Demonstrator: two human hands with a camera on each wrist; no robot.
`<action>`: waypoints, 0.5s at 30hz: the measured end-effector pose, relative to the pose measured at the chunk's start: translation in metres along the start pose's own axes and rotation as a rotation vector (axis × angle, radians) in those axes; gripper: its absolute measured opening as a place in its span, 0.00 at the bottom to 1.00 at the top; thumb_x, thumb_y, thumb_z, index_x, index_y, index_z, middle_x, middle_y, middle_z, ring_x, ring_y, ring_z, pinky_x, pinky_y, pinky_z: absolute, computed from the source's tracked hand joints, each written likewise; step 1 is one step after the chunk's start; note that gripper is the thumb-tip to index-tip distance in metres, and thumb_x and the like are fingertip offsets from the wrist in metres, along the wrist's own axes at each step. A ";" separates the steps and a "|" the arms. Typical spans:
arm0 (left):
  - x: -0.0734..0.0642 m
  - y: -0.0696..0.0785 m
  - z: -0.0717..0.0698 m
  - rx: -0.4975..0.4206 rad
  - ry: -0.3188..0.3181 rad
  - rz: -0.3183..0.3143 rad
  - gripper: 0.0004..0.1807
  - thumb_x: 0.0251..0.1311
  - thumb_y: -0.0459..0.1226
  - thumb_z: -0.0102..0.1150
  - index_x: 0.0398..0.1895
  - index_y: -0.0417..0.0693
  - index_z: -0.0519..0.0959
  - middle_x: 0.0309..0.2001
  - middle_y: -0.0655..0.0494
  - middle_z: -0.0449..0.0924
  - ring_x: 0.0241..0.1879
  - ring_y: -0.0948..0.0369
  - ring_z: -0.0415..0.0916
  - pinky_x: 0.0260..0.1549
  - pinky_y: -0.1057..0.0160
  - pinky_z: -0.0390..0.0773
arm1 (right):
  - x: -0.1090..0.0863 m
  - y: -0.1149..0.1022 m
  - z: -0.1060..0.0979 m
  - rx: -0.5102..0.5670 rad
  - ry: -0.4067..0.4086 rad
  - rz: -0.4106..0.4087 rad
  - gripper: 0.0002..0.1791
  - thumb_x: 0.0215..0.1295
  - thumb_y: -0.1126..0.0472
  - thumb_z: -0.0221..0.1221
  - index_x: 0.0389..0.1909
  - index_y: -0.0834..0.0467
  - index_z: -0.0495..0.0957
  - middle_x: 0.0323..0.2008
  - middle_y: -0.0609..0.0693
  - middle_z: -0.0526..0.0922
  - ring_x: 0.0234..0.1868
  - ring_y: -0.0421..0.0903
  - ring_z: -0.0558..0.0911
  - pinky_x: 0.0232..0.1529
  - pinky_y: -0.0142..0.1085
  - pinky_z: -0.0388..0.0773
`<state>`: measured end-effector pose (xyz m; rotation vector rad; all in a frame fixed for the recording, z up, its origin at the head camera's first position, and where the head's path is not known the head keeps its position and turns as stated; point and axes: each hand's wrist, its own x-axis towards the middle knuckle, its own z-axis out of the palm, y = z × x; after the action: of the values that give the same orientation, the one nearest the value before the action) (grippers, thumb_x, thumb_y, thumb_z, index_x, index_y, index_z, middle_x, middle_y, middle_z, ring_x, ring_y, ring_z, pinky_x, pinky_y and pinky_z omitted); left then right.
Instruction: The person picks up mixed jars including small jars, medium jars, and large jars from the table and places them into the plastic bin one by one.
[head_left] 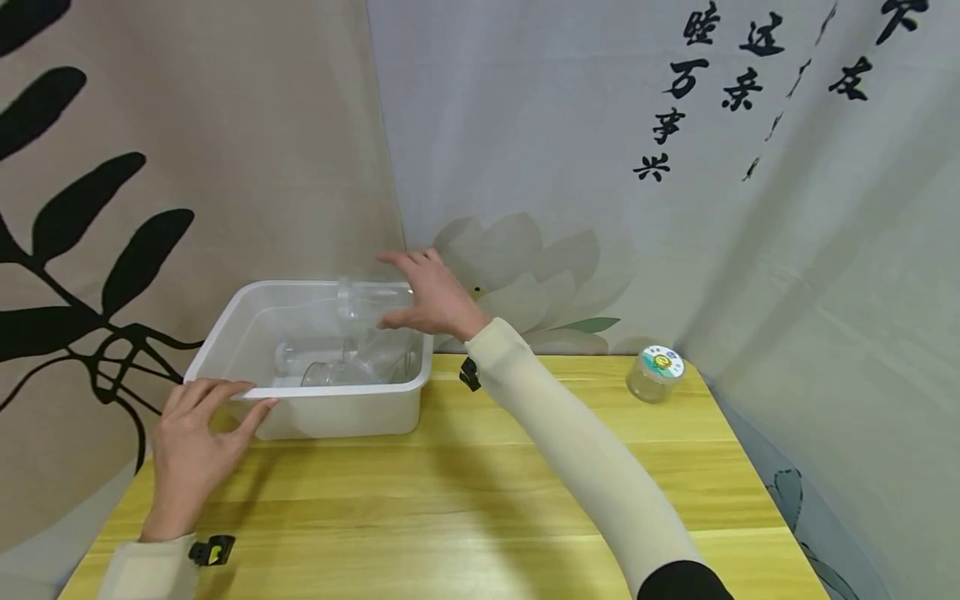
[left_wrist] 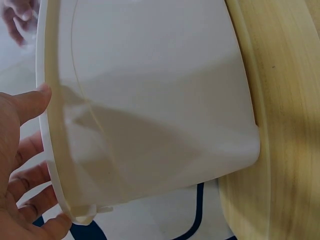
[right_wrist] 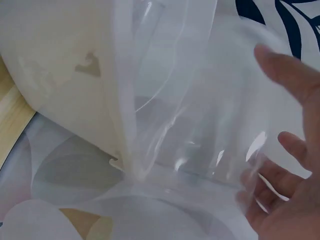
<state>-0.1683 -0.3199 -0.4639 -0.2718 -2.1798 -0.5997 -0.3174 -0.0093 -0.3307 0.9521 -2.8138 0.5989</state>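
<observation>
A white plastic bin (head_left: pixel 337 417) stands at the table's back left, with several clear plastic containers inside. My left hand (head_left: pixel 197 446) holds the bin's front rim near its left corner; the left wrist view shows the thumb (left_wrist: pixel 37 102) on the rim and the other fingers along its edge. Over the bin's right end, my right hand (head_left: pixel 435 293) spreads thumb and fingers about the end of a clear jar (head_left: pixel 367 302) lying sideways on the others. In the right wrist view the thumb (right_wrist: pixel 280 67) stands apart from the fingers, whose tips overlap the clear jar (right_wrist: pixel 220 125).
A small clear jar with a printed lid (head_left: pixel 662 362) stands at the back right of the wooden table (head_left: pixel 480 500). Cloth curtains (head_left: pixel 525 125) with leaves, a flower and black characters hang close behind the bin and table.
</observation>
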 end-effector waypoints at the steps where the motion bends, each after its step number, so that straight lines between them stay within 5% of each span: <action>1: 0.000 0.000 0.000 0.001 -0.001 -0.001 0.21 0.47 0.44 0.81 0.40 0.38 0.87 0.39 0.42 0.84 0.40 0.45 0.73 0.40 0.58 0.65 | -0.001 -0.001 0.000 0.013 0.001 -0.007 0.53 0.51 0.38 0.76 0.77 0.44 0.61 0.73 0.46 0.70 0.69 0.47 0.65 0.70 0.40 0.69; 15: -0.004 0.005 -0.003 0.003 0.004 -0.007 0.21 0.41 0.38 0.82 0.39 0.39 0.87 0.38 0.42 0.83 0.39 0.44 0.73 0.39 0.55 0.66 | -0.024 0.006 -0.007 0.096 0.075 -0.085 0.54 0.51 0.36 0.75 0.77 0.46 0.62 0.74 0.44 0.69 0.73 0.46 0.63 0.73 0.42 0.65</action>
<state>-0.1616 -0.3173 -0.4641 -0.2615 -2.1783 -0.6001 -0.3025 0.0113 -0.3314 1.0373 -2.6852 0.7482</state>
